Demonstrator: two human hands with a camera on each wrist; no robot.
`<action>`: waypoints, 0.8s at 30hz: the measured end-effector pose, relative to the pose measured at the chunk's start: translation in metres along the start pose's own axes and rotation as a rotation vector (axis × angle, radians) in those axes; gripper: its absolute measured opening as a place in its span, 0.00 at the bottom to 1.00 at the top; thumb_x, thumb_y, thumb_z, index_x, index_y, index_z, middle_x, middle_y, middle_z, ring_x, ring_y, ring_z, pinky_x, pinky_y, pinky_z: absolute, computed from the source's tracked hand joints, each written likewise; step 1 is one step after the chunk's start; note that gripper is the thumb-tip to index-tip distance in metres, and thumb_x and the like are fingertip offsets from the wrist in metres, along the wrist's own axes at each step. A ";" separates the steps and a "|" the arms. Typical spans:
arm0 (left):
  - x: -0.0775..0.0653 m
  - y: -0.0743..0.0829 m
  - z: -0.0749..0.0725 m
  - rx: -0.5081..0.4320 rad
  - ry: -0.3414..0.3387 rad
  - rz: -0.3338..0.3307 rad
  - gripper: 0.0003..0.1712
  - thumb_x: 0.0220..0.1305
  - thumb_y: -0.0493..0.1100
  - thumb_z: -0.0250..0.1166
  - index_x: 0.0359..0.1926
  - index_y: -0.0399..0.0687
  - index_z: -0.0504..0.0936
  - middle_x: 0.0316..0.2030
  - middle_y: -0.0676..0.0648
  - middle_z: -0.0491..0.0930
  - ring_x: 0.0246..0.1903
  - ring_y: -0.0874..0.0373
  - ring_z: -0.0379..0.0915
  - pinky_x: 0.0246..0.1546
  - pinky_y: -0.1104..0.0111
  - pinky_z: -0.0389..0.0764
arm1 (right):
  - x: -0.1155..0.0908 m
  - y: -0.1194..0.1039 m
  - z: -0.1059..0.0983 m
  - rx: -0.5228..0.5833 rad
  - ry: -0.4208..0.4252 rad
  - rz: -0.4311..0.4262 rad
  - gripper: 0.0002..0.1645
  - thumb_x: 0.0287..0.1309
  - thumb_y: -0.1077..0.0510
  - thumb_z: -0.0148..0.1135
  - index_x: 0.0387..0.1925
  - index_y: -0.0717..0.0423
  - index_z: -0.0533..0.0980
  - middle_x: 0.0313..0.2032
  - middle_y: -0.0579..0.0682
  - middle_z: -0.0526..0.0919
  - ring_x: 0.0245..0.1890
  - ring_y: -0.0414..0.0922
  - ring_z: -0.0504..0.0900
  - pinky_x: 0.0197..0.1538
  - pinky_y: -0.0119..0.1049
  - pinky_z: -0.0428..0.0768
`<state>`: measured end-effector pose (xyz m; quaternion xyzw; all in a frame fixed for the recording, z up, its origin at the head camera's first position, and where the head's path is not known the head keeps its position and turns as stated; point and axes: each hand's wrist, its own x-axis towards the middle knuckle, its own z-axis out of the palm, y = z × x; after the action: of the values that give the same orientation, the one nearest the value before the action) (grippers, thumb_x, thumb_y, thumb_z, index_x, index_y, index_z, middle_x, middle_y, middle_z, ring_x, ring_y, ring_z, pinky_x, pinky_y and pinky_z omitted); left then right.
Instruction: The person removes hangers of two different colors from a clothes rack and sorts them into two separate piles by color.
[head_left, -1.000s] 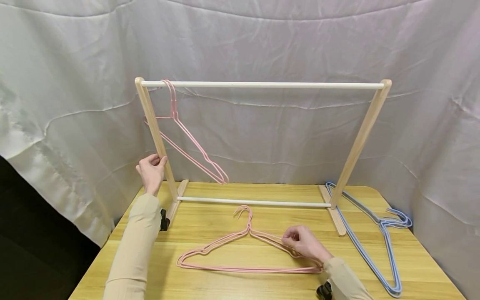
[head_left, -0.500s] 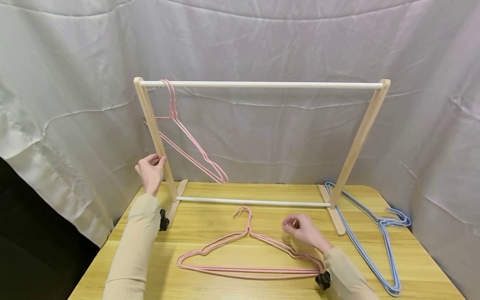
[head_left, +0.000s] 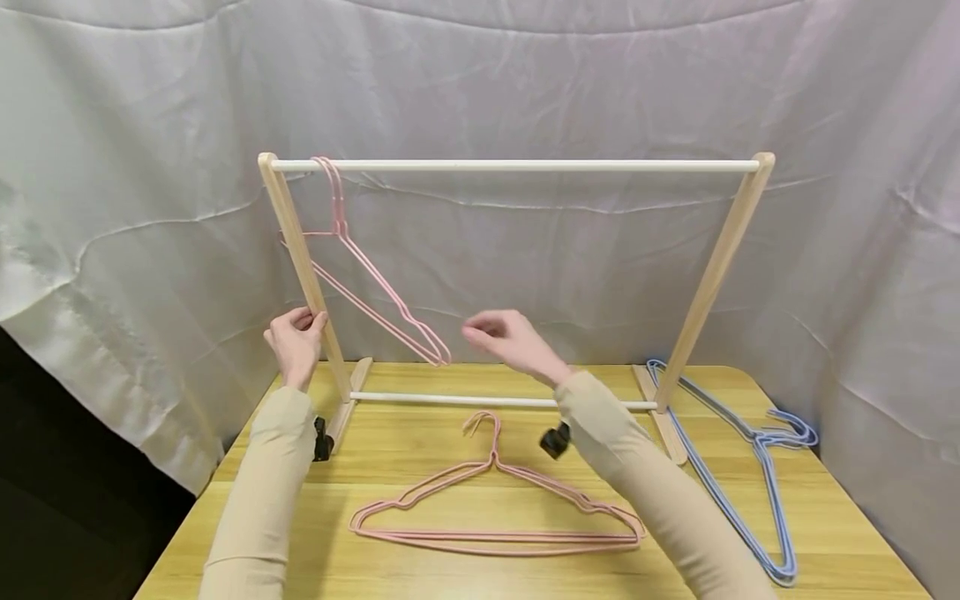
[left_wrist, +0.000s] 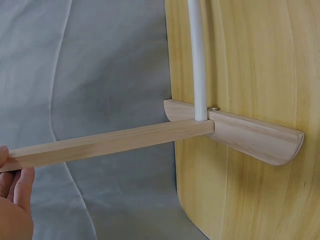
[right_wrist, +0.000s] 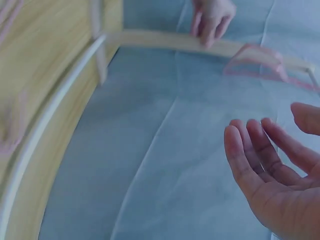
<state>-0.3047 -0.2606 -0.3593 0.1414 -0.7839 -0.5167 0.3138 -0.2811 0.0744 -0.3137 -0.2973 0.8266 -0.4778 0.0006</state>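
My left hand [head_left: 295,340] pinches the left wooden post [head_left: 298,250] of a small clothes rack partway up; the left wrist view shows its fingers [left_wrist: 23,190] against that post. Two pink hangers [head_left: 341,227] hang by their hooks from the left end of the white top rail [head_left: 517,166]. My right hand [head_left: 516,340] is in the air in front of the rack, right of those hangers. In the right wrist view its fingers [right_wrist: 245,157] are loosely bent, apart from the thumb, and hold nothing. Below, several pink hangers [head_left: 494,455] lie stacked on the table, hooks away from me.
Several blue hangers [head_left: 761,438] lie at the right, partly under the rack's right foot [head_left: 670,433]. A white lower bar [head_left: 450,400] joins the two feet close above the wooden table [head_left: 427,579]. Grey curtain [head_left: 525,92] hangs behind.
My right hand has let go of the stacked pink hangers and moved up and left toward the rack. One stacked hanger's bottom bar has shifted toward me. My left hand stays on the post.
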 end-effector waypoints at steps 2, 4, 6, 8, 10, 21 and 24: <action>0.000 -0.001 -0.001 0.003 0.003 0.004 0.18 0.67 0.42 0.67 0.51 0.31 0.85 0.50 0.30 0.84 0.63 0.43 0.59 0.64 0.53 0.55 | 0.019 -0.015 0.010 0.085 -0.014 0.010 0.20 0.71 0.58 0.57 0.55 0.70 0.78 0.49 0.68 0.86 0.46 0.60 0.86 0.54 0.45 0.85; 0.000 -0.001 -0.001 0.009 0.000 0.004 0.18 0.67 0.42 0.67 0.51 0.31 0.85 0.50 0.31 0.84 0.62 0.43 0.59 0.64 0.53 0.55 | 0.035 -0.026 0.019 0.172 -0.030 0.031 0.21 0.72 0.58 0.56 0.57 0.72 0.77 0.50 0.70 0.84 0.46 0.61 0.86 0.54 0.46 0.85; 0.000 -0.001 -0.001 0.006 -0.003 -0.003 0.19 0.67 0.42 0.67 0.51 0.31 0.85 0.50 0.31 0.84 0.63 0.43 0.59 0.64 0.53 0.56 | 0.048 -0.034 0.027 0.214 -0.042 0.042 0.21 0.72 0.58 0.56 0.57 0.71 0.77 0.50 0.71 0.84 0.44 0.58 0.86 0.52 0.43 0.86; 0.000 -0.001 -0.001 0.001 -0.008 -0.011 0.19 0.67 0.42 0.67 0.52 0.32 0.85 0.51 0.31 0.84 0.63 0.43 0.58 0.65 0.53 0.56 | 0.057 -0.039 0.034 0.241 -0.053 0.048 0.21 0.72 0.58 0.57 0.56 0.71 0.77 0.49 0.71 0.84 0.40 0.53 0.86 0.47 0.38 0.86; 0.000 -0.001 0.000 -0.005 -0.013 -0.020 0.19 0.67 0.42 0.67 0.52 0.32 0.85 0.51 0.31 0.84 0.64 0.43 0.57 0.66 0.53 0.56 | 0.063 -0.042 0.038 0.250 -0.048 0.049 0.19 0.71 0.58 0.58 0.54 0.69 0.79 0.44 0.68 0.86 0.36 0.47 0.84 0.41 0.31 0.84; 0.000 0.000 -0.001 -0.012 -0.016 -0.029 0.19 0.67 0.42 0.67 0.52 0.32 0.85 0.52 0.31 0.83 0.65 0.44 0.57 0.67 0.53 0.56 | 0.076 -0.053 0.050 0.328 0.005 0.084 0.14 0.70 0.66 0.56 0.49 0.73 0.80 0.26 0.52 0.80 0.25 0.39 0.77 0.32 0.26 0.75; 0.001 -0.001 -0.001 -0.008 -0.016 -0.026 0.19 0.67 0.42 0.67 0.53 0.32 0.84 0.52 0.31 0.83 0.65 0.44 0.57 0.67 0.53 0.56 | 0.077 -0.056 0.052 0.308 0.035 0.081 0.13 0.69 0.68 0.55 0.49 0.75 0.79 0.26 0.51 0.79 0.25 0.37 0.76 0.31 0.25 0.75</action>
<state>-0.3053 -0.2620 -0.3593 0.1461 -0.7825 -0.5250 0.3012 -0.3029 -0.0248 -0.2757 -0.2519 0.7548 -0.6035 0.0509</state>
